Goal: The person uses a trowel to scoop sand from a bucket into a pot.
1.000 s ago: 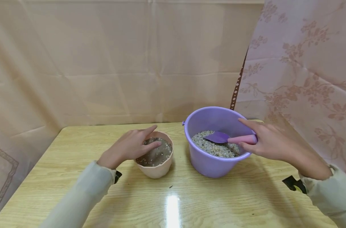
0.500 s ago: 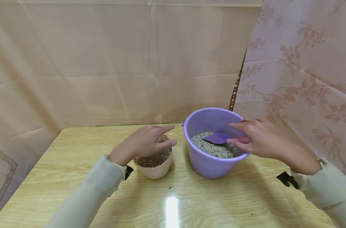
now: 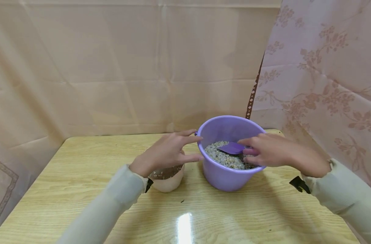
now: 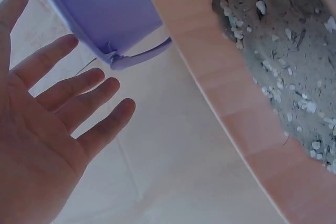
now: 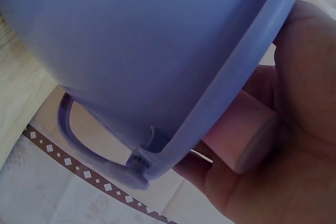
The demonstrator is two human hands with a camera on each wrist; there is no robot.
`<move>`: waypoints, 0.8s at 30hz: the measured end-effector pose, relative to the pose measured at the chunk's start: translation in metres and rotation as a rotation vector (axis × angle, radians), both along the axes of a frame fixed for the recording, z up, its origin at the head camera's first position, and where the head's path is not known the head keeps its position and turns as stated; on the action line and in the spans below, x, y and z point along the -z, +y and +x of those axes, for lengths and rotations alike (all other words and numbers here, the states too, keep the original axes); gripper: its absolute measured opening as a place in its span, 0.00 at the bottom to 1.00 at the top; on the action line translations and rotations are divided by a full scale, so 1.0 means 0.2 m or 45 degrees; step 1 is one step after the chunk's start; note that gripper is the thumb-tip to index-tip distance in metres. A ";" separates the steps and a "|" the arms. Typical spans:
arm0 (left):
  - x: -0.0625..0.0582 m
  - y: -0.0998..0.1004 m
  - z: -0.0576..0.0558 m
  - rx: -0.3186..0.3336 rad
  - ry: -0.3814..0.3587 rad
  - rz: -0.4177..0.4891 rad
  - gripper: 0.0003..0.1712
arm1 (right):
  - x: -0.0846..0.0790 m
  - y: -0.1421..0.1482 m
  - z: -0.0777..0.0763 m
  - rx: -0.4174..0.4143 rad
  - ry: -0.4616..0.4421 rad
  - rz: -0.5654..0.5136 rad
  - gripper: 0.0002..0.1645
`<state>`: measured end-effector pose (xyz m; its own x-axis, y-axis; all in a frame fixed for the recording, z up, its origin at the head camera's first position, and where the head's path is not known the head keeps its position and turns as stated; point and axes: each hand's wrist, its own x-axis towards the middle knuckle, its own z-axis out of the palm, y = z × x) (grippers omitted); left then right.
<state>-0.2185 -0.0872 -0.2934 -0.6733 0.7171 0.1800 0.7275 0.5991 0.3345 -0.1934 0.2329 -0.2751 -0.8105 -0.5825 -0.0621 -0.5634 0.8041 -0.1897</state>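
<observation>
A purple trowel [image 3: 232, 148] with a pink handle [image 5: 242, 132] lies on gravel [image 3: 219, 158] inside a purple bucket [image 3: 226, 179]. My right hand [image 3: 272, 151] reaches over the bucket's right rim, its fingers and thumb round the handle; the blade rests on the gravel. Over the pale pink flower pot [image 3: 168, 184], my left hand [image 3: 167, 152] stretches its fingers toward the bucket's left rim. In the left wrist view those fingers are spread and hold nothing; whether a fingertip touches the rim I cannot tell. Dark soil with white bits [image 4: 283, 66] fills the pot, partly hidden by the hand.
The pot and bucket stand side by side on a light wooden table [image 3: 81, 176]. A bucket handle [image 5: 79, 142] hangs at its side. Beige cloth [image 3: 118, 67] hangs behind, and a flowered curtain [image 3: 329, 78] at the right.
My left hand has moved right from over the pot toward the bucket's rim. My right hand has slid left along the trowel handle and closed round it; the trowel stays in place.
</observation>
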 end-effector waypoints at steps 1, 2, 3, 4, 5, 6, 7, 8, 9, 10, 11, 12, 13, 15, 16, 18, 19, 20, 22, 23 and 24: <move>0.00 0.00 0.00 -0.001 0.019 -0.006 0.36 | 0.00 0.00 0.00 -0.005 -0.012 0.002 0.30; 0.01 0.01 0.00 -0.003 0.041 -0.014 0.36 | 0.00 -0.01 0.00 -0.008 -0.023 0.004 0.30; 0.01 0.01 0.00 -0.010 0.062 -0.024 0.37 | 0.00 -0.01 -0.01 -0.012 -0.033 0.007 0.30; 0.01 0.02 0.00 -0.017 0.079 -0.032 0.37 | 0.00 -0.01 -0.01 -0.017 -0.038 0.011 0.29; 0.01 0.02 0.00 -0.024 0.089 -0.038 0.37 | 0.00 -0.01 -0.02 -0.022 -0.040 0.015 0.27; 0.01 0.03 0.00 -0.030 0.094 -0.044 0.37 | 0.00 -0.01 -0.02 -0.028 -0.040 0.020 0.24; 0.02 0.03 0.00 -0.034 0.094 -0.050 0.37 | 0.00 0.00 -0.02 -0.032 -0.040 0.025 0.21; 0.02 0.04 0.00 -0.038 0.087 -0.055 0.38 | 0.00 0.00 -0.03 -0.036 -0.042 0.031 0.17; 0.02 0.04 0.00 -0.040 0.073 -0.055 0.38 | 0.00 0.00 -0.03 -0.041 -0.041 0.034 0.14; 0.02 0.05 0.00 -0.042 0.059 -0.057 0.38 | 0.00 0.00 -0.03 -0.047 -0.038 0.036 0.10; 0.02 0.06 0.00 -0.045 0.043 -0.058 0.38 | 0.00 0.00 -0.04 -0.056 -0.037 0.034 0.07; 0.02 0.06 0.00 -0.050 0.028 -0.059 0.38 | 0.00 0.00 -0.04 -0.061 -0.032 0.034 0.02; 0.02 0.07 0.00 -0.055 0.013 -0.057 0.38 | 0.00 0.00 -0.04 -0.065 -0.028 0.033 0.04; 0.02 0.07 -0.01 -0.066 -0.014 -0.050 0.38 | 0.01 0.00 -0.04 -0.072 -0.016 0.025 0.13; 0.02 0.07 -0.01 -0.070 -0.021 -0.051 0.37 | 0.01 0.00 -0.04 -0.073 -0.013 0.022 0.16; 0.02 0.08 -0.01 -0.075 -0.038 -0.051 0.37 | 0.01 0.00 -0.04 -0.061 -0.018 0.020 0.21; 0.02 0.08 -0.01 -0.075 -0.041 -0.055 0.37 | 0.01 0.00 -0.04 -0.055 -0.019 0.023 0.21; 0.02 0.08 -0.01 -0.073 -0.042 -0.058 0.37 | 0.01 0.00 -0.04 -0.049 -0.019 0.026 0.20; 0.02 0.08 -0.01 -0.069 -0.039 -0.068 0.38 | 0.01 0.00 -0.05 -0.044 -0.011 0.036 0.18; 0.02 0.08 -0.01 -0.067 -0.039 -0.073 0.38 | 0.01 0.00 -0.05 -0.044 -0.005 0.042 0.18; 0.01 0.08 -0.01 -0.064 -0.035 -0.078 0.38 | 0.01 0.00 -0.05 -0.048 0.007 0.048 0.18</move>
